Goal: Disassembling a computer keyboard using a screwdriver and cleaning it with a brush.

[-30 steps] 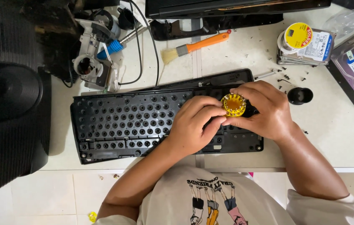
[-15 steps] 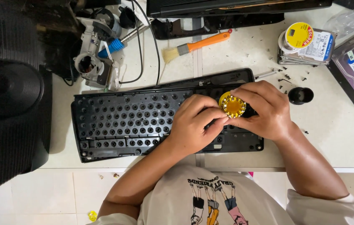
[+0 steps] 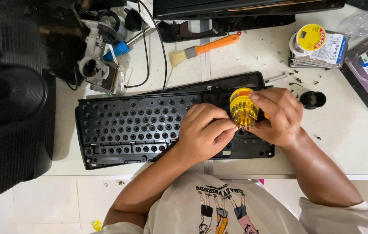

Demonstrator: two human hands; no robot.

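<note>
Now yellow bit holder (image 3: 243,108) tipped on its side over right end of keyboard frame (image 3: 149,130); a second ago its round top faced up at me. Bits point down toward my left fingertips (image 3: 229,128), so they're easier to get at. My right hand (image 3: 279,115) wraps holder, fingers closed around it. My left hand (image 3: 203,134) curled, tips pinching at bit ends; can't tell if one is gripped. Orange-handled brush (image 3: 203,48) lies well apart, black cap (image 3: 312,99) near right wrist.

Bright, even overhead light, soft shadows beneath the hands, sharp focus throughout, perhaps slight wide-angle stretching at the edges.
</note>
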